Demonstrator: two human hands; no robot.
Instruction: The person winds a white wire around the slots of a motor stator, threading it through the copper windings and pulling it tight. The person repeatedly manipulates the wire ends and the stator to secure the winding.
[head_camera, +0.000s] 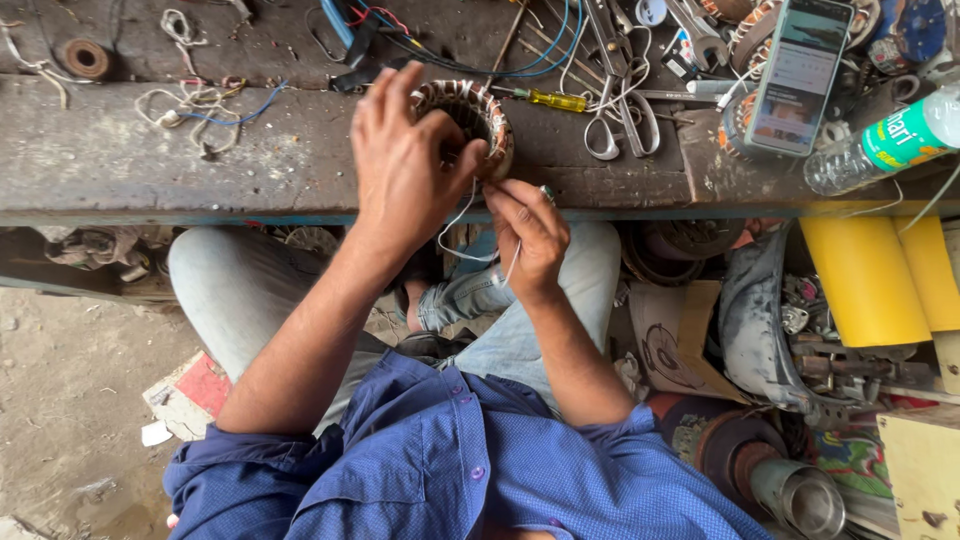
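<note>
While left hand (405, 165) steadies stator (470, 120), right hand (528, 235) pinches thread (455, 225).

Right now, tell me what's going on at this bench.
A person sitting at a worn wooden workbench works on a round wound motor stator at its front edge. The left hand grips the stator's near side, while the right hand pinches a thin white cord that loops down from it. Scissors, a yellow-handled screwdriver and a phone lie behind.
</note>
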